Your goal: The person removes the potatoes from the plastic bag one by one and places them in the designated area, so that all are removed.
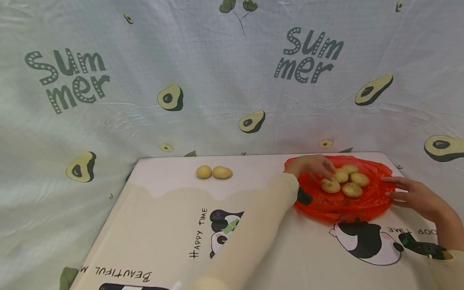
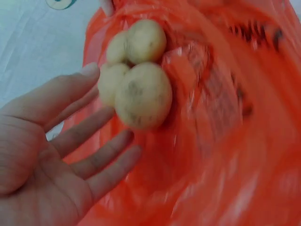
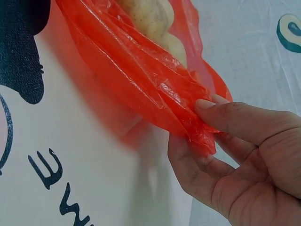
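Note:
A red plastic bag lies spread on the table at the right, with several potatoes gathered on it. My left hand reaches over the bag's left part, its fingers beside the potatoes. In the left wrist view this hand has extended, spread fingers, and the thumb and fingertips lie close to the potatoes; whether they touch cannot be told. At the bag's right edge is my right hand. The right wrist view shows that hand pinching the edge of the bag between thumb and fingers.
Two more potatoes sit side by side near the table's back edge, left of the bag. The table has a printed cover with cartoon figures and lettering. Behind it hangs a pale curtain with avocado prints.

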A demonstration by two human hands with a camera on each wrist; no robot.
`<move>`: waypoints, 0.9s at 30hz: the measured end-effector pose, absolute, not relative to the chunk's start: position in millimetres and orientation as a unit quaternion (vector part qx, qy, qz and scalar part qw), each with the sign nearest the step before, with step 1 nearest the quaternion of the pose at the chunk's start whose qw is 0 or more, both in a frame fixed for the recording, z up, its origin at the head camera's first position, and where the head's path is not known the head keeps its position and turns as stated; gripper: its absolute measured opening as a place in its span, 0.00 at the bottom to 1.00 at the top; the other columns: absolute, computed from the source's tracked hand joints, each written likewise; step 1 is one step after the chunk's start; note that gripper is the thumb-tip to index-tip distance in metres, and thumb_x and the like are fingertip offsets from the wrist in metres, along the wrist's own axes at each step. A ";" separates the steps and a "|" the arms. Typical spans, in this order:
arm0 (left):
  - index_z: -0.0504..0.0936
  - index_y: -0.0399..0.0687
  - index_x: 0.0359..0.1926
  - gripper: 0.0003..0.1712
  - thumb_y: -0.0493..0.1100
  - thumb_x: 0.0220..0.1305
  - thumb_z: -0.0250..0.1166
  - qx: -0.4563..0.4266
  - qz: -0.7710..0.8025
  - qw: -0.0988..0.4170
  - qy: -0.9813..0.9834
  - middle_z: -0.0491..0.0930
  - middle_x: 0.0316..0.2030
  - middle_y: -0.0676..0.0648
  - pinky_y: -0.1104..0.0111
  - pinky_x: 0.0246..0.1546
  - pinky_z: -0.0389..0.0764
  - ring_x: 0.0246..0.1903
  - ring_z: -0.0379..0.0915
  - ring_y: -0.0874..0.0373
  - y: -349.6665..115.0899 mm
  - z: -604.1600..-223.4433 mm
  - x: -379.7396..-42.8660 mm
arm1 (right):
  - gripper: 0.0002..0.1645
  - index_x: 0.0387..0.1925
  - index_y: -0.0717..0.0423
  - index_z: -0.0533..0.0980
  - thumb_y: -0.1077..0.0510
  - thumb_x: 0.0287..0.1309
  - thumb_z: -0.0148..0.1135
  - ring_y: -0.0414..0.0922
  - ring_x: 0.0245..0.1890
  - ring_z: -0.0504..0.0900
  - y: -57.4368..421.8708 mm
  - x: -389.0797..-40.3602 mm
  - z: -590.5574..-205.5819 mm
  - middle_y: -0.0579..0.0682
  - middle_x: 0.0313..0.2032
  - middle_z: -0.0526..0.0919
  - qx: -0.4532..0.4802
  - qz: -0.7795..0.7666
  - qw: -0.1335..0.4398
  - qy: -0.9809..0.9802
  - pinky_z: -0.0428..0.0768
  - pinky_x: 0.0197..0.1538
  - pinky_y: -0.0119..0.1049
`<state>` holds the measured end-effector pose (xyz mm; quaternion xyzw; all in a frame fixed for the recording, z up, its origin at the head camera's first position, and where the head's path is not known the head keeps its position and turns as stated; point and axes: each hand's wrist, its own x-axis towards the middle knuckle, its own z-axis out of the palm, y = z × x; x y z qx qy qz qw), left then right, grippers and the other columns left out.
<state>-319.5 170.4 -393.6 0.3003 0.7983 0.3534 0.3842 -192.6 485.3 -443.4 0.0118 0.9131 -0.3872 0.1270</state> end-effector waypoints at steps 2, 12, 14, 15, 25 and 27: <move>0.80 0.46 0.62 0.23 0.42 0.68 0.68 0.285 0.363 0.387 0.798 0.79 0.51 0.55 0.71 0.53 0.78 0.48 0.74 0.61 173.3 -395.1 -316.1 | 0.43 0.73 0.74 0.51 0.52 0.73 0.58 0.76 0.61 0.67 485.1 -193.3 -444.2 0.83 0.69 0.49 0.011 -0.388 0.128 0.913 0.86 0.48 0.46; 0.84 0.46 0.57 0.22 0.32 0.62 0.70 0.219 0.388 0.364 0.818 0.81 0.49 0.53 0.68 0.49 0.82 0.42 0.74 0.60 185.1 -407.2 -303.6 | 0.41 0.73 0.72 0.53 0.53 0.73 0.59 0.50 0.53 0.77 486.2 -192.0 -446.4 0.81 0.69 0.51 0.007 -0.400 0.123 0.908 0.86 0.48 0.46; 0.85 0.46 0.56 0.22 0.30 0.60 0.71 0.228 0.383 0.347 0.825 0.82 0.50 0.53 0.69 0.48 0.82 0.42 0.74 0.61 184.9 -412.0 -303.9 | 0.40 0.73 0.72 0.54 0.53 0.73 0.59 0.48 0.53 0.77 486.1 -191.6 -446.4 0.81 0.69 0.51 0.007 -0.402 0.121 0.908 0.86 0.48 0.46; 0.86 0.47 0.56 0.22 0.30 0.60 0.72 0.234 0.377 0.336 0.831 0.82 0.50 0.53 0.70 0.48 0.81 0.43 0.74 0.62 184.6 -414.4 -304.6 | 0.40 0.73 0.72 0.54 0.53 0.73 0.59 0.48 0.53 0.77 486.0 -191.5 -446.4 0.81 0.69 0.51 0.008 -0.403 0.120 0.907 0.86 0.48 0.45; 0.87 0.54 0.53 0.20 0.37 0.59 0.75 0.283 0.321 0.245 0.870 0.82 0.44 0.56 0.78 0.44 0.74 0.42 0.73 0.65 185.1 -429.8 -310.1 | 0.40 0.73 0.72 0.53 0.53 0.74 0.57 0.77 0.62 0.63 487.7 -191.2 -449.9 0.82 0.69 0.48 0.010 -0.412 0.126 0.903 0.86 0.48 0.45; 0.86 0.54 0.54 0.21 0.37 0.60 0.75 0.283 0.326 0.249 0.867 0.81 0.43 0.56 0.78 0.42 0.74 0.40 0.73 0.63 186.0 -430.7 -310.1 | 0.40 0.73 0.72 0.52 0.53 0.74 0.56 0.77 0.63 0.62 488.6 -191.1 -450.8 0.82 0.69 0.48 0.012 -0.410 0.125 0.903 0.86 0.48 0.45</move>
